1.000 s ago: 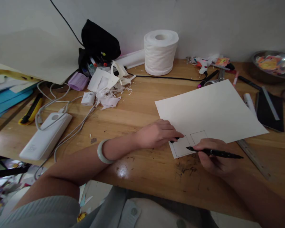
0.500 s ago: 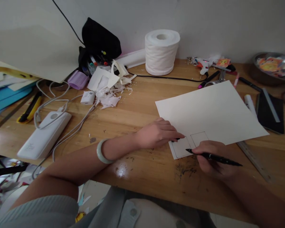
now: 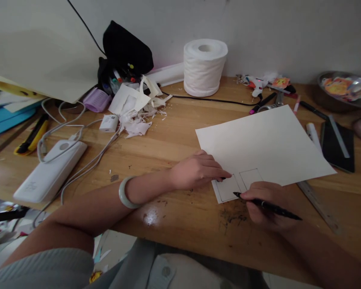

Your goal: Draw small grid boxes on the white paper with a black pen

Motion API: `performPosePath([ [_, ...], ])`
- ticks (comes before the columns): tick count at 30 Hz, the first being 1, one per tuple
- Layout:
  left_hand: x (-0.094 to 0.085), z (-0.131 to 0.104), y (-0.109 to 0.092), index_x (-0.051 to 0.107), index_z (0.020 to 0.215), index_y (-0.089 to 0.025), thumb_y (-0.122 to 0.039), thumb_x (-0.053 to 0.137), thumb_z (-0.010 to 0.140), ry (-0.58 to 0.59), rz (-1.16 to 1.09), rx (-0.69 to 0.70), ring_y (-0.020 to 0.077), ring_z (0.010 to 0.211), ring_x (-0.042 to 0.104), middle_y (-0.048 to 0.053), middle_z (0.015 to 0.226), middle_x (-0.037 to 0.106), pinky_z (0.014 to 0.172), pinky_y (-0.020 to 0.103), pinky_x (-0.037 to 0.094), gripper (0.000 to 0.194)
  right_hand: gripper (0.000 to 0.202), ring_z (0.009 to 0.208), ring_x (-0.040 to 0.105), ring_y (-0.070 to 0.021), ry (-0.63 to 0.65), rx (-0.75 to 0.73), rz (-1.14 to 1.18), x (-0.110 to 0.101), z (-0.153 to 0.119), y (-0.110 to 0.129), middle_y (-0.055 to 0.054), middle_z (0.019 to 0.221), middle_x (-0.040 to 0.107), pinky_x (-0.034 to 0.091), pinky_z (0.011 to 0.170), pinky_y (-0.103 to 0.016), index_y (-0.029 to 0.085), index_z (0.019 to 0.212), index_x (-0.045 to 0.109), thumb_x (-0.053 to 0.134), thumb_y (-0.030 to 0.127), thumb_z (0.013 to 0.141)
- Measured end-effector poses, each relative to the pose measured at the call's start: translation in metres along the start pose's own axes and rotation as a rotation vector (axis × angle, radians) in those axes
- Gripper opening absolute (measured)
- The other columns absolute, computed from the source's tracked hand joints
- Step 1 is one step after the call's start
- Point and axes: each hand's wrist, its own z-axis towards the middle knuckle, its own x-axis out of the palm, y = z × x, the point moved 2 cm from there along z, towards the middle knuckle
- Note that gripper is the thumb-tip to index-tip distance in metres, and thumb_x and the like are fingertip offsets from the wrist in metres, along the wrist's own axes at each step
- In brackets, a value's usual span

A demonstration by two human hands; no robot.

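A large cream sheet of paper (image 3: 258, 144) lies at an angle on the wooden table, two rectangles drawn in thin dark line near its lower left edge. My right hand (image 3: 266, 204) grips a black pen (image 3: 278, 209), its tip at the left rectangle's lower right. My left hand (image 3: 198, 170) rests on the sheet's left edge, fingers bent together around a small dark thing, perhaps a pen cap, mostly hidden under them. A pale bangle circles my left wrist.
A white power bank (image 3: 51, 170) with cables and a yellow cutter (image 3: 33, 134) lie left. Paper scraps (image 3: 135, 106) and a white roll (image 3: 205, 68) stand behind. Rightward are a glue gun (image 3: 257, 85), a metal bowl (image 3: 343, 102), a black notebook (image 3: 338, 148) and a ruler (image 3: 319, 204).
The view has shifted slightly. Both hands keep nearly the same places on the paper, and the pen is still held near the left rectangle.
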Motion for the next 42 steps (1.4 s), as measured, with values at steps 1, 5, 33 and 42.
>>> performPosePath([
  [1, 0.0, 0.0, 0.0, 0.057, 0.105, -0.018, -0.013, 0.042, 0.084, 0.006, 0.004, -0.002, 0.0135, 0.089, 0.054, 0.002, 0.098, 0.064, 0.079, 0.027, 0.035, 0.026, 0.021, 0.041, 0.045, -0.0071, 0.0, 0.001, 0.0, 0.0, 0.0, 0.0, 0.004, 0.052, 0.051, 0.036, 0.039, -0.019, 0.02, 0.085, 0.05, 0.047, 0.007, 0.069],
  [5, -0.001, 0.0, 0.0, 0.057, 0.105, -0.018, -0.014, 0.041, 0.085, 0.01, 0.004, -0.008, 0.0132, 0.089, 0.054, 0.002, 0.098, 0.064, 0.079, 0.027, 0.034, 0.027, 0.022, 0.041, 0.046, -0.0072, -0.003, -0.004, 0.003, -0.001, 0.001, 0.0, 0.004, 0.052, 0.052, 0.036, 0.039, -0.018, 0.02, 0.085, 0.05, 0.047, 0.006, 0.068],
  [33, -0.004, 0.001, -0.001, 0.057, 0.106, -0.017, -0.006, 0.041, 0.079, 0.046, 0.057, 0.031, 0.013, 0.086, 0.054, 0.002, 0.096, 0.065, 0.074, 0.027, 0.035, 0.033, 0.025, 0.055, 0.058, -0.0102, 0.091, -0.071, -0.172, 0.014, -0.008, 0.007, -0.001, 0.062, 0.062, 0.049, 0.052, -0.023, 0.016, 0.099, 0.05, 0.047, 0.009, 0.076],
  [42, -0.005, 0.001, -0.001, 0.057, 0.105, -0.017, -0.007, 0.043, 0.079, 0.048, 0.056, 0.033, 0.0126, 0.086, 0.054, 0.002, 0.095, 0.065, 0.074, 0.027, 0.036, 0.031, 0.021, 0.058, 0.057, -0.011, 0.14, -0.115, -0.19, 0.023, -0.018, -0.001, -0.002, 0.065, 0.062, 0.047, 0.054, -0.024, 0.015, 0.098, 0.051, 0.05, 0.017, 0.077],
])
